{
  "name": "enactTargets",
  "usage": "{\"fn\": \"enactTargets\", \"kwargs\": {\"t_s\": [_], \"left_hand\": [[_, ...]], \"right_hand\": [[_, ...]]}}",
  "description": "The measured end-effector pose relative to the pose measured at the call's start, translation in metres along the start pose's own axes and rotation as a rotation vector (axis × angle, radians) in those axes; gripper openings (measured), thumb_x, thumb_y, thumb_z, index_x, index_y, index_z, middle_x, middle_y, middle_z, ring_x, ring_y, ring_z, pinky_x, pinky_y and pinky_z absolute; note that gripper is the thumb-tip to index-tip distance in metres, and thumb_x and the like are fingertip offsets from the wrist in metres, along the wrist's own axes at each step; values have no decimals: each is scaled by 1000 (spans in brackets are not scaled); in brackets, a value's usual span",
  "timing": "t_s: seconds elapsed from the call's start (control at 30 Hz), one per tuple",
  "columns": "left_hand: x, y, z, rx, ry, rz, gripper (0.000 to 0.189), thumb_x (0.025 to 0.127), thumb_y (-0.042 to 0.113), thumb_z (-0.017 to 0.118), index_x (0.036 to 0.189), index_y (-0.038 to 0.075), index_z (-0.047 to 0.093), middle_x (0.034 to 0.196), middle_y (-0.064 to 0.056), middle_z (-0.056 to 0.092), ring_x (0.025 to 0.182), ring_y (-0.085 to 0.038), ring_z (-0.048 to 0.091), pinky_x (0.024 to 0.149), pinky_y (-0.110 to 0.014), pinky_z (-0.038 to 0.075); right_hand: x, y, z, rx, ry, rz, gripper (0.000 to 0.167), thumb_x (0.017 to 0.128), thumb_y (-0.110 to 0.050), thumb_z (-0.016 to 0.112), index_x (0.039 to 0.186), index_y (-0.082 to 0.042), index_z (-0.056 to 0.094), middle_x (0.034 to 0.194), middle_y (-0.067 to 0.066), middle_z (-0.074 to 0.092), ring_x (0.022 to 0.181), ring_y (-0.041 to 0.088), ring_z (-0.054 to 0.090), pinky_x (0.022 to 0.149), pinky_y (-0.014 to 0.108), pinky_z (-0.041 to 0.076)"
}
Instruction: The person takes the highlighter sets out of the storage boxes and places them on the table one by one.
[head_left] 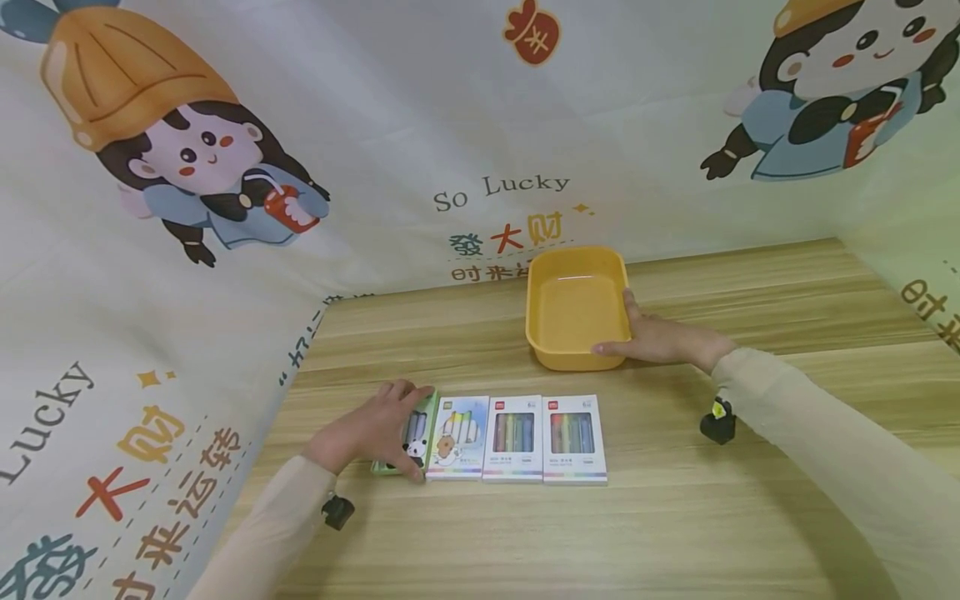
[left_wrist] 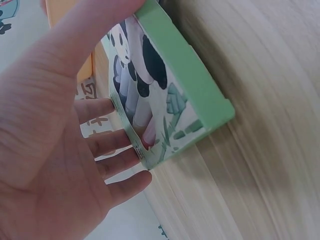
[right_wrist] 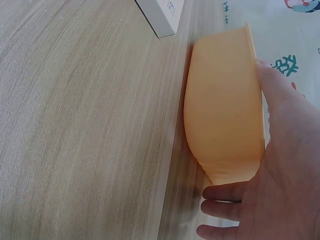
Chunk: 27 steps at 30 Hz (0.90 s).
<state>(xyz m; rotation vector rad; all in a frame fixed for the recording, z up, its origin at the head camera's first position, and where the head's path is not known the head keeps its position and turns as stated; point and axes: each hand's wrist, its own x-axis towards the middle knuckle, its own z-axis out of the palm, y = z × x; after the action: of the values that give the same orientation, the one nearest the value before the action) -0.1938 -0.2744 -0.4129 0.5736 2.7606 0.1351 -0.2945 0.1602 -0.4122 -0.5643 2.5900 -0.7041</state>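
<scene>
My left hand [head_left: 369,429] grips a green panda-print box of markers [head_left: 415,451] at the left end of a row of boxes. In the left wrist view its fingers [left_wrist: 115,142] lie along one edge of that green box, and pen barrels show through its window. The right hand [head_left: 663,340] holds a yellow plastic bin [head_left: 576,362] by its near right corner, thumb over the rim. In the right wrist view the bin's side wall [right_wrist: 225,100] faces the camera, the fingers at its end. Nothing lies inside the bin.
Right of the green box lie a white bear-print marker box [head_left: 456,471] and two white crayon-like boxes [head_left: 513,468], side by side on the wooden table [head_left: 480,542]. A printed cloth [head_left: 390,150] hangs behind the table's back edge, close to the bin.
</scene>
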Motion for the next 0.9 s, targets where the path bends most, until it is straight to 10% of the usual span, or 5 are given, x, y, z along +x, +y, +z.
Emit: {"fn": "enactTargets", "kwargs": {"t_s": [0.9], "left_hand": [[2,-2,5,1,-6,32,131,51,52,95,155,9,28,146,-21,39,131,-36,40,108,-56,45]], "right_hand": [[-1,-1,-1,6,-18,25,127,87,-77,46,149,3,-28,157,38,20,142,49,35,114,65,34]]}}
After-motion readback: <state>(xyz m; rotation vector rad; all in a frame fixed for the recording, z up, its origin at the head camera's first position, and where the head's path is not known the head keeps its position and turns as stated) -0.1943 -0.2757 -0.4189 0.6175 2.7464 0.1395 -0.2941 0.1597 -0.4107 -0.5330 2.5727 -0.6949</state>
